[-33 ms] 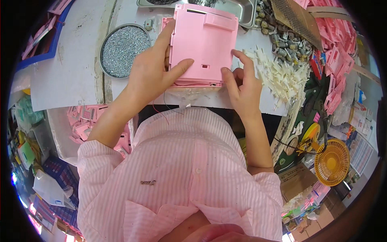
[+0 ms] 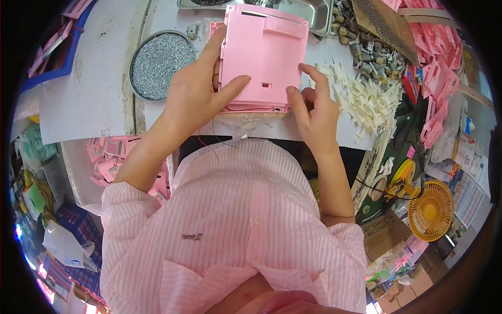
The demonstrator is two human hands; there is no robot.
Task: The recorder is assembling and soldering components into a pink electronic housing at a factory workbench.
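A flat pink plastic casing (image 2: 264, 60) is held up over the near part of the worktable, its broad face toward me. It has a slot at the top, a raised block and a small rectangular hole low down. My left hand (image 2: 194, 94) grips its left side, thumb across the face and the other fingers partly hidden behind. At the right edge, my right hand (image 2: 320, 112) has its thumb and index finger against the casing, the other fingers curled. Thin red and dark wires (image 2: 216, 149) hang from the lower edge toward my shirt.
Left of the casing stands a round tin (image 2: 163, 65) of small metal screws. A metal tray (image 2: 320, 18) lies behind. Small motors (image 2: 368, 60), white plastic pieces (image 2: 366, 104) and heaped pink parts (image 2: 431, 63) fill the right. A yellow fan (image 2: 430, 211) is at lower right.
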